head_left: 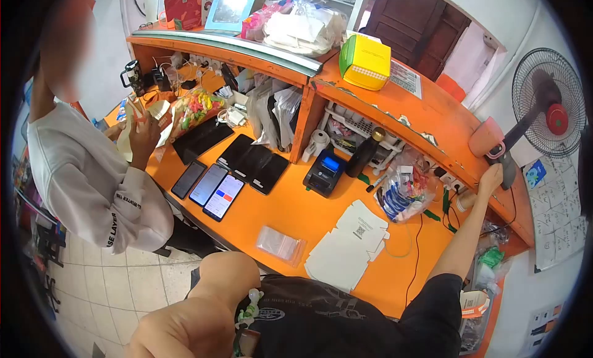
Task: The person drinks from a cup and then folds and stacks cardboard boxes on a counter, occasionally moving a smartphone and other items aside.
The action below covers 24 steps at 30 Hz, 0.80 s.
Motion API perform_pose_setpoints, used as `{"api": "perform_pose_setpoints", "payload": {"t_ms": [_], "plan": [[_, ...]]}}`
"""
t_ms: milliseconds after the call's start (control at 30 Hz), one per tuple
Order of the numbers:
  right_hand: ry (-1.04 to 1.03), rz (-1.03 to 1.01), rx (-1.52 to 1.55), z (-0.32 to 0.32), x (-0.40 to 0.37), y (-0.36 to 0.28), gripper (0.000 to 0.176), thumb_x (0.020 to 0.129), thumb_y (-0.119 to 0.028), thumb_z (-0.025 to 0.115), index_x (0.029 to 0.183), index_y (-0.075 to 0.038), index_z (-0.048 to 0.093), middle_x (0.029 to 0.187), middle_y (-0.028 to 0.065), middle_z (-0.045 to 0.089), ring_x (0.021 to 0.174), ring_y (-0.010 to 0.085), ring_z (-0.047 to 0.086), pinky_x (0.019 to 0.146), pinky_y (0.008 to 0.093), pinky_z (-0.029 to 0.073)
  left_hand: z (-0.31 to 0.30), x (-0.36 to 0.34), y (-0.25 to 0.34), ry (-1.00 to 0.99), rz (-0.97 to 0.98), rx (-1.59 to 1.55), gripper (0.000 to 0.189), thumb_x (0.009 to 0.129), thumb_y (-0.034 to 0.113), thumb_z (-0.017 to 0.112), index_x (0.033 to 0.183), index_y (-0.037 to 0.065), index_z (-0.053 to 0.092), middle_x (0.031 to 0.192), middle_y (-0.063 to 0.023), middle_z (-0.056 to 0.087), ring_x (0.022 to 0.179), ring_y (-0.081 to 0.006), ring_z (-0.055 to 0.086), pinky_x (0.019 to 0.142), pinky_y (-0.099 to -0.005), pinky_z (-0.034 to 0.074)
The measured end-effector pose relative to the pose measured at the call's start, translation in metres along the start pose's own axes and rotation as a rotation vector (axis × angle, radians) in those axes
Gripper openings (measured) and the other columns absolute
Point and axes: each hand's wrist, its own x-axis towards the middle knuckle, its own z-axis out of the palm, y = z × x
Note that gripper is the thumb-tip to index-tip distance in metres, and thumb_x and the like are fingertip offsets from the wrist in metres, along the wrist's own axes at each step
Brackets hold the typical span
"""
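An orange counter [290,203] runs across the small shop in front of you, with a raised orange shelf [432,108] along its back. Nearest you, your left arm is bent against your dark shirt, and its hand is out of sight. Just beyond lie a flat, unfolded white cardboard box [349,244] and a clear plastic zip bag [281,244]. Further left, three smartphones [209,185] sit side by side, and a black receipt printer [324,172] stands behind them.

Your right arm stretches out straight to the right. Your right hand [492,176] rests at the shelf's front edge, just beside the grey plastic fan foot [508,166]. Its stem rises to a black wire fan cage with a red hub [548,101]. I cannot tell whether your fingers are closed on anything. A pink cup [486,137] stands just above your hand. At far left, another person in a white long-sleeved top [86,179] holds one hand raised.
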Motion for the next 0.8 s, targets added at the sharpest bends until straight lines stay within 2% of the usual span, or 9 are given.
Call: {"api": "perform_pose_setpoints", "payload": {"t_ms": [100,133,200,300,400,633,700,733,800], "plan": [[0.067,-0.050,0.020,-0.002,-0.005,-0.012,0.029,0.079,-0.018,0.034,0.080,0.008,0.045,0.082,0.0268,0.051,0.078,0.0400,0.047,0.072,0.0408,0.035,0.017,-0.003,-0.016,0.233,0.227,0.019,0.041,0.078,0.000,0.036,0.115,0.013,0.050,0.058,-0.0037,0.040,0.038,-0.0094,0.038,0.035,-0.0196,0.038],[0.081,-0.042,0.034,-0.001,-0.004,-0.010,0.026,0.078,-0.018,0.035,0.079,0.007,0.044,0.080,0.0258,0.051,0.076,0.0397,0.047,0.072,0.0409,0.035,0.013,-0.002,-0.012,0.233,0.227,0.019,0.041,0.078,0.000,0.036,0.115,0.013,0.050,0.058,-0.0037,0.040,0.038,-0.0094,0.038,0.035,-0.0196,0.038],[0.096,-0.033,0.047,0.000,-0.003,-0.011,0.024,0.077,-0.017,0.036,0.079,0.005,0.042,0.078,0.0247,0.050,0.075,0.0394,0.047,0.071,0.0409,0.035,-0.002,0.002,0.000,-0.007,0.008,-0.043,0.041,0.078,0.000,0.036,0.114,0.012,0.050,0.057,-0.0035,0.040,0.038,-0.0094,0.037,0.035,-0.0197,0.037],[0.037,0.025,0.060,-0.003,-0.005,-0.019,0.025,0.078,-0.019,0.036,0.081,0.004,0.044,0.078,0.0237,0.051,0.075,0.0385,0.047,0.071,0.0403,0.035,-0.001,0.002,0.001,-0.015,-0.043,-0.088,0.040,0.078,0.000,0.036,0.113,0.011,0.051,0.057,-0.0035,0.040,0.038,-0.0094,0.038,0.034,-0.0199,0.037],[0.015,0.022,0.054,-0.003,-0.006,-0.020,0.025,0.079,-0.021,0.036,0.080,0.003,0.044,0.078,0.0227,0.051,0.074,0.0377,0.047,0.070,0.0405,0.035,0.007,0.007,-0.012,0.031,0.067,-0.059,0.040,0.078,0.000,0.036,0.114,0.011,0.050,0.057,-0.0036,0.040,0.038,-0.0095,0.038,0.035,-0.0195,0.037],[0.008,-0.019,0.009,-0.004,-0.006,-0.016,0.028,0.081,-0.024,0.036,0.077,0.003,0.043,0.074,0.0215,0.050,0.069,0.0352,0.047,0.066,0.0393,0.036,0.012,-0.002,-0.012,0.047,0.046,-0.016,0.040,0.077,-0.001,0.035,0.113,0.010,0.050,0.057,-0.0034,0.040,0.038,-0.0095,0.038,0.035,-0.0194,0.037],[0.005,-0.026,0.016,-0.003,-0.006,-0.015,0.028,0.081,-0.024,0.036,0.076,0.003,0.043,0.072,0.0215,0.049,0.068,0.0350,0.047,0.066,0.0389,0.036,0.018,-0.006,-0.022,0.208,0.294,-0.027,0.041,0.078,-0.001,0.035,0.113,0.010,0.051,0.056,-0.0034,0.040,0.038,-0.0095,0.037,0.034,-0.0195,0.037],[0.019,-0.027,0.021,-0.003,-0.006,-0.015,0.028,0.081,-0.024,0.036,0.076,0.003,0.043,0.072,0.0217,0.049,0.067,0.0351,0.046,0.065,0.0389,0.036,0.014,-0.004,-0.017,0.207,0.295,-0.027,0.041,0.078,-0.001,0.035,0.113,0.010,0.051,0.056,-0.0034,0.040,0.038,-0.0095,0.037,0.034,-0.0195,0.037],[0.034,-0.027,0.027,-0.003,-0.007,-0.017,0.029,0.081,-0.024,0.036,0.075,0.003,0.043,0.071,0.0218,0.048,0.067,0.0352,0.046,0.064,0.0388,0.036,0.001,0.003,-0.004,-0.022,0.031,-0.037,0.042,0.078,-0.002,0.035,0.114,0.011,0.050,0.058,-0.0037,0.040,0.038,-0.0095,0.037,0.035,-0.0192,0.037]]}}
